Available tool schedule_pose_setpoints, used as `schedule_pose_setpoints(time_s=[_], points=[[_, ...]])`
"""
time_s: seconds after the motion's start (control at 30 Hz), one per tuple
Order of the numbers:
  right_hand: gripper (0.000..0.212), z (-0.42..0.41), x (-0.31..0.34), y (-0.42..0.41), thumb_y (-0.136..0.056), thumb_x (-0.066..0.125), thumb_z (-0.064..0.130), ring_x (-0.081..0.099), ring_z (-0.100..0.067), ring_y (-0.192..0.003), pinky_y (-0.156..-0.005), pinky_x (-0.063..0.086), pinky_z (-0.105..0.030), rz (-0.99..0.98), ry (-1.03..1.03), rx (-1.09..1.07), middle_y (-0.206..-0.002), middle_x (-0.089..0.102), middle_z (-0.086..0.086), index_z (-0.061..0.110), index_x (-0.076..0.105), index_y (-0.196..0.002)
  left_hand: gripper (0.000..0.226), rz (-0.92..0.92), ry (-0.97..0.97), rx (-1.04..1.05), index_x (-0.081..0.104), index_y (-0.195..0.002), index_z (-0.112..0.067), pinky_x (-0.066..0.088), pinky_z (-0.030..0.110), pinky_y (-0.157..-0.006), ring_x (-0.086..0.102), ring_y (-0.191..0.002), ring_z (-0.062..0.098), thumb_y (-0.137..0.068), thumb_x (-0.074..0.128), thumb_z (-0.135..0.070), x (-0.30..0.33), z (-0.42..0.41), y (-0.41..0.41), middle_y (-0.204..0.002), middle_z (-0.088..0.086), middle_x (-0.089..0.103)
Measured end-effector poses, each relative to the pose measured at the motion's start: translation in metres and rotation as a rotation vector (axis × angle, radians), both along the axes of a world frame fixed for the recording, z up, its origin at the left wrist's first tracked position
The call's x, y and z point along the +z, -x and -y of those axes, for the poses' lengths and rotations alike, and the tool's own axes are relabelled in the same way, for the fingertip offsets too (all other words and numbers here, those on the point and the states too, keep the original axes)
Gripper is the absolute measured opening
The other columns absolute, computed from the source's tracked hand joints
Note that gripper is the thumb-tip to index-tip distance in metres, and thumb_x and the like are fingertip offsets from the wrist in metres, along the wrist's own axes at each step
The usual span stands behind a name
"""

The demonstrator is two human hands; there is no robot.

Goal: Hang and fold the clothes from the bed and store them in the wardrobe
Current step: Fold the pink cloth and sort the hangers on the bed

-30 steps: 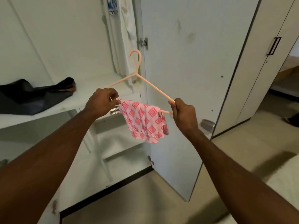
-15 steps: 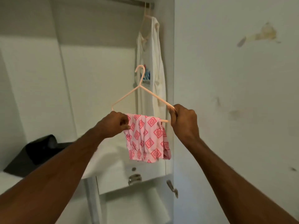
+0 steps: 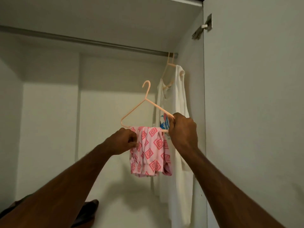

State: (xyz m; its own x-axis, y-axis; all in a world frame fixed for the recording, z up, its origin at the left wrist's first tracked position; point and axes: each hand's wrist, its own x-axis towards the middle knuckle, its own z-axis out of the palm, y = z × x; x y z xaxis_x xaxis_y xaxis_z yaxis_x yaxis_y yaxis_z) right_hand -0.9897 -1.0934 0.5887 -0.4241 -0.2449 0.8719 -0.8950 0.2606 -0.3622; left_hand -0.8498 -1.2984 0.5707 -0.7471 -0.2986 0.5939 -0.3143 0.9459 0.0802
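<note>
My right hand (image 3: 183, 129) grips the pink hanger (image 3: 139, 107) at its corner; my left hand (image 3: 125, 141) pinches the patterned cloth (image 3: 150, 150) draped over its bar. Both are below the rail (image 3: 85, 41), not yet hooked beside the hung white shirt (image 3: 176, 145).

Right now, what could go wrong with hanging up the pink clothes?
The pink patterned cloth is only draped over the hanger bar, bunched unevenly, so it might slide off on the way up to the rail. The right hand grips close beside the white top, so it could snag it. The left hand pinches the cloth.
</note>
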Motion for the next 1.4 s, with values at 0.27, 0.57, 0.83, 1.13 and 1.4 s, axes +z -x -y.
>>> schedule_pose_setpoints(time_s=[0.27, 0.57, 0.83, 1.13, 1.4], points=[[0.034, 0.063, 0.089, 0.036, -0.104, 0.054, 0.038, 0.062, -0.017, -0.065, -0.059, 0.055, -0.032, -0.085, 0.113, -0.075, -0.079, 0.065, 0.0, 0.009, 0.071, -0.108, 0.018, 0.01, 0.05, -0.027, 0.067, -0.079, -0.017, 0.048, 0.025, -0.066, 0.062, -0.071, 0.011, -0.089, 0.076, -0.029, 0.073, 0.058, 0.045, -0.078, -0.007, 0.067], [0.022, 0.094, 0.209, 0.059, -0.102, 0.062, 0.029, 0.055, -0.011, -0.06, -0.048, 0.042, -0.025, -0.163, 0.248, -0.191, -0.074, 0.057, 0.003, 0.01, 0.071, -0.108, 0.019, -0.032, 0.119, -0.059, 0.064, -0.08, -0.019, 0.04, 0.023, -0.061, 0.056, -0.068, 0.01, -0.09, 0.075, -0.03, 0.161, 0.108, 0.084, -0.076, -0.006, 0.061], [0.013, 0.12, 0.256, 0.071, -0.101, 0.062, 0.016, 0.047, -0.013, -0.063, -0.06, 0.041, -0.032, -0.206, 0.212, -0.315, -0.083, 0.055, -0.004, 0.006, 0.068, -0.108, 0.024, -0.012, 0.139, -0.12, 0.06, -0.072, -0.026, 0.041, 0.024, -0.063, 0.054, -0.066, 0.008, -0.089, 0.076, -0.032, 0.187, 0.139, 0.113, -0.073, -0.008, 0.059], [0.015, 0.151, 0.26, 0.093, -0.101, 0.06, 0.01, 0.055, -0.023, -0.08, -0.069, 0.047, -0.035, -0.199, 0.164, -0.395, -0.104, 0.067, -0.014, 0.004, 0.066, -0.113, 0.023, -0.009, 0.148, -0.134, 0.062, -0.075, -0.022, 0.04, 0.021, -0.06, 0.054, -0.065, 0.008, -0.09, 0.075, -0.032, 0.195, 0.165, 0.118, -0.07, -0.007, 0.059], [0.017, 0.139, 0.248, 0.108, -0.102, 0.062, 0.018, 0.06, -0.019, -0.074, -0.065, 0.054, -0.035, -0.208, 0.163, -0.412, -0.084, 0.055, -0.004, 0.005, 0.067, -0.111, 0.026, -0.05, 0.115, -0.14, 0.061, -0.069, -0.025, 0.039, 0.022, -0.058, 0.051, -0.059, 0.007, -0.089, 0.076, -0.033, 0.192, 0.175, 0.121, -0.067, -0.007, 0.058]])
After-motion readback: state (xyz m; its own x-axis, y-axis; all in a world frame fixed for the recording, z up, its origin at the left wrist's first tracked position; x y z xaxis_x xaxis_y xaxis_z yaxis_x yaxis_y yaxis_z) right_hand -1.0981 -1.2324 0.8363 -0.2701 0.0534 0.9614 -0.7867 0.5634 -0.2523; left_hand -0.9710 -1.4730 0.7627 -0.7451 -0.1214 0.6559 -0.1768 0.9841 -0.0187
